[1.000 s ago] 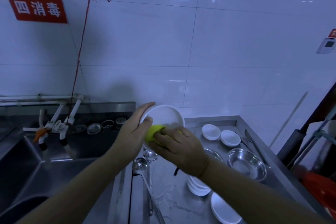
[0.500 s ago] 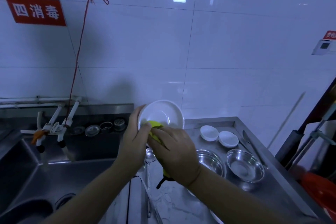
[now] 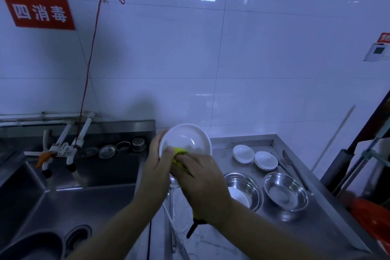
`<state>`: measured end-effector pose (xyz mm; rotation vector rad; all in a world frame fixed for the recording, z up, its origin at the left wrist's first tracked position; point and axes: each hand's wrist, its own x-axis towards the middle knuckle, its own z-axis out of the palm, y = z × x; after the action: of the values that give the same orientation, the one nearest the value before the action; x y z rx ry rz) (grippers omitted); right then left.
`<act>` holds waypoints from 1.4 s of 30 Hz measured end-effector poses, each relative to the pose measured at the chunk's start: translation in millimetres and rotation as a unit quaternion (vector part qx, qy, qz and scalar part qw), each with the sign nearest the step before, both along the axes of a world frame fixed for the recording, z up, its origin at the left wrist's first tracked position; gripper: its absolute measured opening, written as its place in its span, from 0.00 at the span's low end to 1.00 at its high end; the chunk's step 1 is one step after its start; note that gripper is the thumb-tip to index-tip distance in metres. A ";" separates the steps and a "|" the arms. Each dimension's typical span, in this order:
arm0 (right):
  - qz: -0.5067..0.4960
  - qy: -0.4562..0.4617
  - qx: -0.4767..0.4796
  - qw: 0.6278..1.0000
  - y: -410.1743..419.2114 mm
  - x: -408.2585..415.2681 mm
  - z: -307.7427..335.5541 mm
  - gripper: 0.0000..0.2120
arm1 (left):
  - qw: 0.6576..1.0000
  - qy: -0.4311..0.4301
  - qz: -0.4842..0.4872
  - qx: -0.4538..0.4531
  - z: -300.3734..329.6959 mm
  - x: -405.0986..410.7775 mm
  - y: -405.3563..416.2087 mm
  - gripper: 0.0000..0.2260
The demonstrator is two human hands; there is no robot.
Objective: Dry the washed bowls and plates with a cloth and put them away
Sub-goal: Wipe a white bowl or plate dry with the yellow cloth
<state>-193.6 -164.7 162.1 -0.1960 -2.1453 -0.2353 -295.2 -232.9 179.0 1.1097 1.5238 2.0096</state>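
Note:
My left hand (image 3: 155,172) grips the left rim of a white bowl (image 3: 186,139), tilted so its inside faces me, above the gap between sink and counter. My right hand (image 3: 202,183) presses a yellow cloth (image 3: 179,155) against the bowl's lower inner edge; a dark corner of the cloth hangs below my wrist. On the steel counter (image 3: 312,232) to the right lie two small white dishes (image 3: 243,153) (image 3: 266,160) and two steel bowls (image 3: 244,188) (image 3: 285,192), the left one holding something white.
A steel sink (image 3: 69,202) lies to the left, with taps (image 3: 69,150) over it and strainers and lids on its back ledge. A ladle (image 3: 173,183) lies under my hands. Utensils rest along the counter's right edge. A red object (image 3: 373,217) sits at far right.
The bowl has stayed in my left hand while my right hand has rubbed the cloth lower along its inner edge. The view has shifted, so the white plates at the counter's front are out of sight.

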 end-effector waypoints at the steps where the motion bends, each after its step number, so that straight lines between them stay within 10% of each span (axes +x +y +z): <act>1: 0.007 -0.007 -0.012 1.000 -4.0 -1.6 -3.5 0.12 | 1.000 0.006 -0.005 -0.004 1.3 -3.2 0.8 0.15; 8: 0.002 -0.138 0.119 0.983 32.8 21.6 -2.1 0.10 | 0.986 0.126 -0.055 -0.092 6.7 -28.6 -3.0 0.13; 15: -0.066 -0.174 0.031 0.982 16.9 5.9 8.0 0.28 | 0.993 0.070 -0.059 -0.077 9.1 -20.9 7.4 0.14; 23: 0.074 -0.126 0.133 0.980 29.8 10.6 -4.6 0.09 | 0.969 0.101 -0.161 -0.161 17.7 -52.1 5.0 0.13; 27: 0.094 -0.157 0.158 0.970 44.7 17.2 -9.5 0.08 | 0.926 0.153 -0.221 -0.266 20.0 -60.3 -0.1 0.13; 30: 0.076 -0.191 0.121 0.971 50.0 22.2 -13.3 0.06 | 0.873 0.348 -0.114 -0.323 15.2 -68.7 -7.1 0.30; 37: 0.085 -0.216 0.063 0.971 51.6 27.0 -12.7 0.13 | 0.589 0.796 -0.056 -0.126 16.6 -45.4 -23.9 0.15; 42: 0.103 -0.156 0.052 0.981 56.6 30.2 -4.0 0.16 | 0.630 0.758 -0.069 -0.154 11.3 -49.8 -21.7 0.06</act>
<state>-163.4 -108.1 158.1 0.1322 -2.4350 -0.2711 -345.0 -254.7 190.4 2.8478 2.0326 0.1961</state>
